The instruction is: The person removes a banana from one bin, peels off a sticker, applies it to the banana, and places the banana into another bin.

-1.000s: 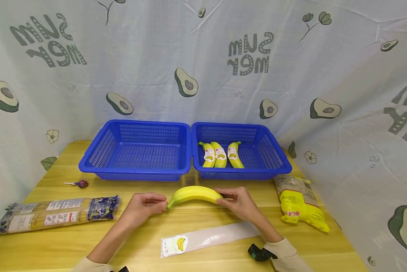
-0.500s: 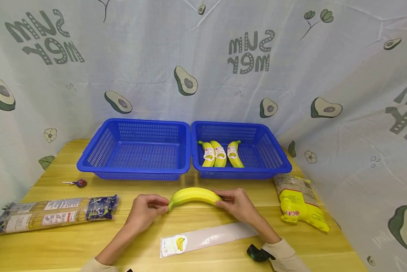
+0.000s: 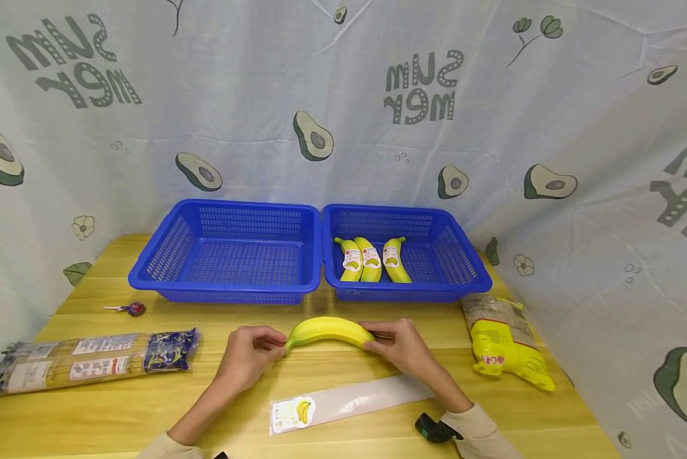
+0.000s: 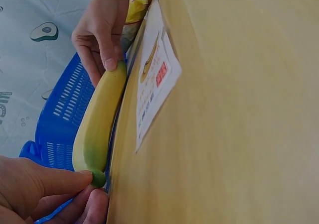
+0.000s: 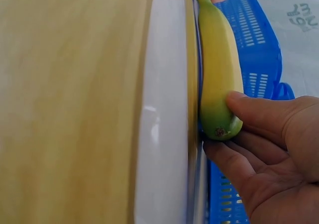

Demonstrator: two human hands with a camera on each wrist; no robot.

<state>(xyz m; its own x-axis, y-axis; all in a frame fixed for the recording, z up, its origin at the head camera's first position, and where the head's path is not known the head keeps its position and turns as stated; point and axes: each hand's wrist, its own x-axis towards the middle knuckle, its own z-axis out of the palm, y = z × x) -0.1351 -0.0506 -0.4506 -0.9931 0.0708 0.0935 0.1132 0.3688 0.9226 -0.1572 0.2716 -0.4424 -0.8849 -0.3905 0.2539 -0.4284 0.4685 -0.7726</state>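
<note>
Yellow and unwrapped, a banana is held just above a wooden table at the centre of the head view, arched with both ends pointing down. The left hand pinches its green stem end between thumb and curled fingers, at lower centre-left of the frame. The right hand grips the other end, thumb on top and fingers cupped beneath, as the right wrist view shows.

Below the banana, toward the bottom of the frame, a clear plastic banana sleeve lies flat on the table, its printed label at the left end.

Above the hands sit two blue plastic baskets side by side, rims touching. The left basket shows only its mesh floor. The right basket holds three wrapped bananas lying close together.

At lower left lies a long packet of noodles, with a lollipop above it. At right, a yellow bag rests near the right basket. Avocado-print cloth fills the upper frame.
</note>
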